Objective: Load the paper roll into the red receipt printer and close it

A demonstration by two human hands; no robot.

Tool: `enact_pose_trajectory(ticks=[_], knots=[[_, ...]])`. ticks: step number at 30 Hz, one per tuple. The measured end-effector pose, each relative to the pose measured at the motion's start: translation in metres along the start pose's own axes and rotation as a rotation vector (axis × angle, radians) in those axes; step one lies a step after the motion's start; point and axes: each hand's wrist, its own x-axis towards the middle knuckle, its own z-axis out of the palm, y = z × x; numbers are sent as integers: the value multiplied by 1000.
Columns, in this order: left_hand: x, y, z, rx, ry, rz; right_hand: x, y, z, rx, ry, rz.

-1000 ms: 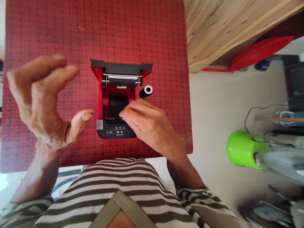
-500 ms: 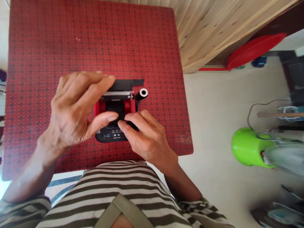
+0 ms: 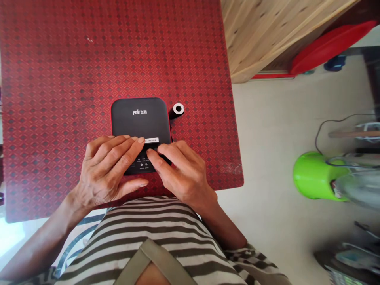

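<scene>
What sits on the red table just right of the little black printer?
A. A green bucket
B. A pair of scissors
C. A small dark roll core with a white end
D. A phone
C: a small dark roll core with a white ringed end lies beside the printer on the red table.

I see wide bare room on the red patterned tablecloth behind and to the left of the black printer; a hand could sweep there with nothing in its path. My left hand and right hand lie across the printer's near edge, fingertips almost meeting, so the near side is blocked. A small paper roll core stands just beside the printer's far right corner and narrows that side. Past it a strip of cloth runs free to the table's right edge. Beyond that edge the wooden panel closes off the far right.
</scene>
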Motion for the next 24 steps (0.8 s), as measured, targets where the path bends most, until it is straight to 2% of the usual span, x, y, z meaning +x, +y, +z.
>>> enact_pose_trajectory(ticks=[11, 13, 16, 19, 22, 24], knots=[[0, 6, 6, 43, 36, -8, -1, 5, 1, 18, -4, -15], [-1, 5, 6, 43, 34, -21, -2, 6, -2, 58, 51, 3], [-9, 6, 5, -34, 39, -77, -11, 13, -6, 109, 201, 91], [-26, 14, 8, -70, 203, -169, -36, 28, -2, 84, 258, 254], [-49, 25, 17, 4, 405, -281, -68, 46, 15, 56, 207, 399], [-61, 32, 24, 42, 434, -333, -84, 56, 29, 43, 161, 469]])
